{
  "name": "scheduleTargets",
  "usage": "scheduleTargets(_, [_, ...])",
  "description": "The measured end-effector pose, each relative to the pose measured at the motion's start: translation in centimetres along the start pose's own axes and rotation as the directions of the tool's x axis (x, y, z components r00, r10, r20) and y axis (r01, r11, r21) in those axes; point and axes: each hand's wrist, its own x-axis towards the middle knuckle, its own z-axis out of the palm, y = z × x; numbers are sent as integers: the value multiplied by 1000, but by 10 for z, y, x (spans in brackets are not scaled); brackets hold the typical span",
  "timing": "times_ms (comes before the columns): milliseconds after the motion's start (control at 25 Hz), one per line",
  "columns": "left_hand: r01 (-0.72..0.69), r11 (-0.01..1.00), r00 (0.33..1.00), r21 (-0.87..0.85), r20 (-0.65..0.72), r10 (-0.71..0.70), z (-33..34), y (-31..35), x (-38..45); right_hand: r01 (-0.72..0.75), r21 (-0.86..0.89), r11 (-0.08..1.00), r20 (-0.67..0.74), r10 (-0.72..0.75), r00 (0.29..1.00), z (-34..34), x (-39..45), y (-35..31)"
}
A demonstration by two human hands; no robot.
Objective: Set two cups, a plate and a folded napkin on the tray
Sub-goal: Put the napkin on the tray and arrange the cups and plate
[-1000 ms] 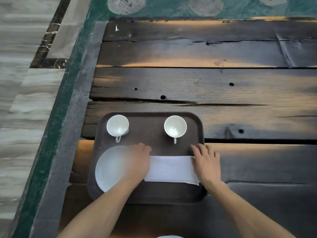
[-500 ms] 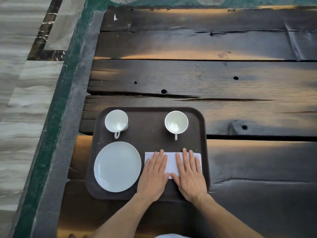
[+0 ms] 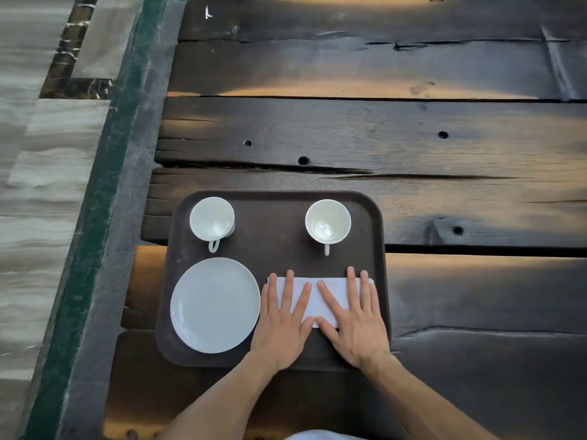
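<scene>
A dark brown tray [image 3: 276, 249] lies on the plank table. Two white cups stand at its far side, one on the left [image 3: 212, 219] and one on the right [image 3: 328, 221], both handles pointing toward me. A white plate [image 3: 215, 304] fills the near left of the tray. A folded white napkin [image 3: 330, 293] lies to the right of the plate. My left hand [image 3: 284, 319] and my right hand [image 3: 352, 319] rest flat on the napkin with fingers spread, thumbs nearly touching, covering much of it.
The table is made of dark, cracked wooden planks [image 3: 381, 141] with holes and gaps. Its left edge [image 3: 158, 173] runs just beside the tray. Beyond it are a green strip and pale marble floor [image 3: 41, 185].
Both hands moved from the napkin's two ends to its middle and lie flat on it. The plate, half covered by my left arm before, is fully in view.
</scene>
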Motion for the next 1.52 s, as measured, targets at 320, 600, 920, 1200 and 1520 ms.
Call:
scheduleTargets(320, [12, 999, 1000, -44, 15, -11, -3, -1, 1, -1, 33, 999, 14, 1, 1000, -1, 1, 4])
scheduleTargets(600, [26, 997, 999, -69, -19, -27, -9, 7, -6, 23, -3, 1000, 50, -22, 998, -17, -8, -3])
scheduleTargets(920, [-204, 979, 979, 21, -9, 205, 11, 15, -37, 122, -32, 992, 43, -120, 992, -3, -46, -27])
scheduleTargets(1200, [-61, 998, 997, -27, 49, 62, 6, 10, -46, -2, -57, 998, 32, 4, 999, -4, -54, -21])
scheduleTargets(1520, [29, 996, 999, -83, 27, -27, -7, 16, -39, -3, -8, 1000, -14, 3, 1000, -17, -47, -23])
